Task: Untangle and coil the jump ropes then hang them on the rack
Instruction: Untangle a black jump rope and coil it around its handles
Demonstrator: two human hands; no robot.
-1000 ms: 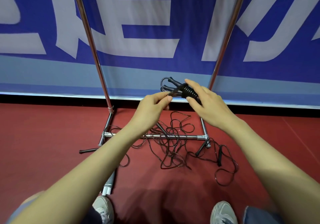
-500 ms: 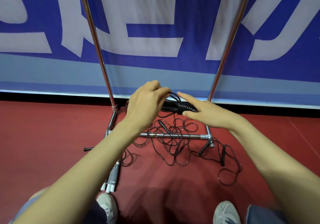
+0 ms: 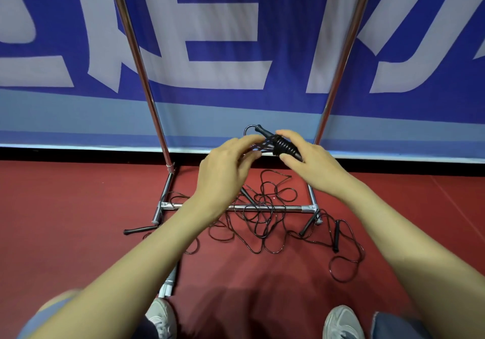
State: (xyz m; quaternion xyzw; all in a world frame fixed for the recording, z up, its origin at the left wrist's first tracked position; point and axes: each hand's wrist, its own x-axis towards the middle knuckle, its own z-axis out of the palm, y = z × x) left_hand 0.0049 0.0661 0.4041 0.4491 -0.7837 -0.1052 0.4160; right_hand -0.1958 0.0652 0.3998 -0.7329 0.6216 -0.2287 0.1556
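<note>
A tangle of thin black jump ropes (image 3: 262, 223) is lying near on the red floor (image 3: 78, 233), draped over the base bar of the chrome tube rack (image 3: 294, 208). Above it, the right hand (image 3: 315, 166) is clamping thumb and fingers round a tightly wrapped black rope bundle (image 3: 282, 145). The left hand (image 3: 225, 173) is curling its fingers on the bundle's loose loops. The wrap is looking nearly done, so tucking the end in snugly should be guarding against unwinding before hanging farther up.

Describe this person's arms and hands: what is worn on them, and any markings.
The left arm and right arm are bare along all that shows, with no sleeve on either forearm. The left hand and right hand wear no gloves, and no ring, watch, bracelet or marking is visible.
</note>
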